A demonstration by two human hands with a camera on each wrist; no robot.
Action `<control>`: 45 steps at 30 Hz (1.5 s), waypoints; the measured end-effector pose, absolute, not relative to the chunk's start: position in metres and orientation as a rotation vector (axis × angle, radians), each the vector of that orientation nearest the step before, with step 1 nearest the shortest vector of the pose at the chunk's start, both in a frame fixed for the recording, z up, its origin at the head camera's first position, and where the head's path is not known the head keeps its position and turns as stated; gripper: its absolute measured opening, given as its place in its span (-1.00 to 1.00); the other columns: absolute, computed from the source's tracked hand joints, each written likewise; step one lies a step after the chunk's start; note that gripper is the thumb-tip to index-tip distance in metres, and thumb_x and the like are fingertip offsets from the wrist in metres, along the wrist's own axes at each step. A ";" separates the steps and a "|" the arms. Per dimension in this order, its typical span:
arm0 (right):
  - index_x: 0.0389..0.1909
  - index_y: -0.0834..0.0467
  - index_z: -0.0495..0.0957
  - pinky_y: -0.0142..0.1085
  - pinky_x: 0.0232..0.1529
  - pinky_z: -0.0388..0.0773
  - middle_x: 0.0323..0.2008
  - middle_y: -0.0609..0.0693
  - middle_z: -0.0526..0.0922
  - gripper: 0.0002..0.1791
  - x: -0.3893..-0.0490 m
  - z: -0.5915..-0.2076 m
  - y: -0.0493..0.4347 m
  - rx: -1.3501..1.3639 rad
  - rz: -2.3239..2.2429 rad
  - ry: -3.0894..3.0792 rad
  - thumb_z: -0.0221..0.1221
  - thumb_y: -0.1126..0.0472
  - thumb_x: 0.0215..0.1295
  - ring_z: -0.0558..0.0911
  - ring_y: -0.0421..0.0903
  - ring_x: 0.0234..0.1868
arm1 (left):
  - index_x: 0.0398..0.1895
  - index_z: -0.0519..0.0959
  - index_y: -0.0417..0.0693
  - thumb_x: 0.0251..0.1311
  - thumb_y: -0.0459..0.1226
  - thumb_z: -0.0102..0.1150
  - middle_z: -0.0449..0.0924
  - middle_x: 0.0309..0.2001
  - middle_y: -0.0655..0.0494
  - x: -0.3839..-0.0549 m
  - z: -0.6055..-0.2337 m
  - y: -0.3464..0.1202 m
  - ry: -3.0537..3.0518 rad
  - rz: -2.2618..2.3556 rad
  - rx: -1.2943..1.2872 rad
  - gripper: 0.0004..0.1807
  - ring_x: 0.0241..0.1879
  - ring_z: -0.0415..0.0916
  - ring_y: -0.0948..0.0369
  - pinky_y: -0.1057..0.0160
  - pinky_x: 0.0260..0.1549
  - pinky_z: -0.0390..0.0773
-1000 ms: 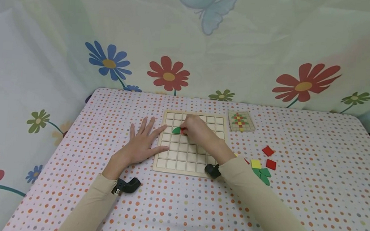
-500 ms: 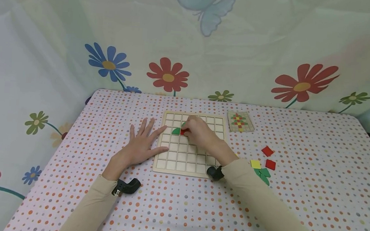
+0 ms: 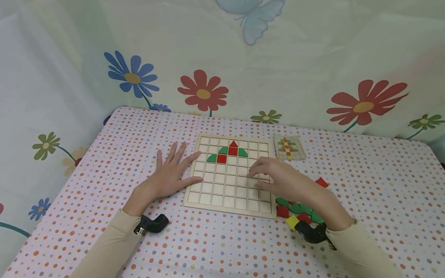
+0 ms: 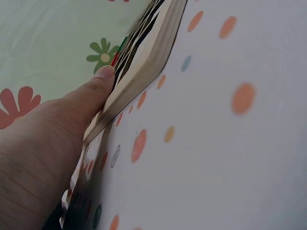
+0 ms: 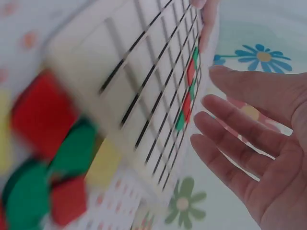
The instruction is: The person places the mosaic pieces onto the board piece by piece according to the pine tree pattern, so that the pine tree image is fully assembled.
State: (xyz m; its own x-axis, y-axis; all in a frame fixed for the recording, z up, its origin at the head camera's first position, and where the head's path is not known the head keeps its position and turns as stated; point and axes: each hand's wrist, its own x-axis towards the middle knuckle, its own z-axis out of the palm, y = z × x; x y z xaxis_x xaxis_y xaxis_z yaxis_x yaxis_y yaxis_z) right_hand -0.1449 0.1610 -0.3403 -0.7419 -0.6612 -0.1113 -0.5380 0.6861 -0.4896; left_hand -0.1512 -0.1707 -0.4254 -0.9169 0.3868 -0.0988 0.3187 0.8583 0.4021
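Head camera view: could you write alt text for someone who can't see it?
A person's right hand is over a wooden grid board; the left hand touches its left edge. Red and green tiles fill some far squares, with loose tiles and a small pattern card to its right on a dotted tablecloth.

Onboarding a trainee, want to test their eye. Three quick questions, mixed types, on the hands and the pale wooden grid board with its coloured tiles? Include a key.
1. True or false: the person's bare right hand is holding a yellow square tile.
2. How many flat red square tiles lie in the cells of the pale wooden grid board?
3. Multiple choice. From the person's side, which edge of the board does their bare left hand touch?
a) right
b) left
c) far

Key
1. False; it holds nothing.
2. Two.
3. b; its thumb rests there.
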 end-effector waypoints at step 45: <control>-0.30 0.25 0.68 -0.18 -0.21 0.61 -0.36 0.00 0.65 -0.75 -0.150 -0.368 0.208 -0.494 -0.839 2.639 0.55 0.42 0.06 0.59 -0.05 -0.28 | 0.71 0.09 0.20 0.40 0.26 0.15 -0.34 0.70 -0.18 -0.153 -0.427 -0.171 2.871 0.579 0.561 -0.07 0.66 -0.55 -0.16 -0.46 0.42 -0.57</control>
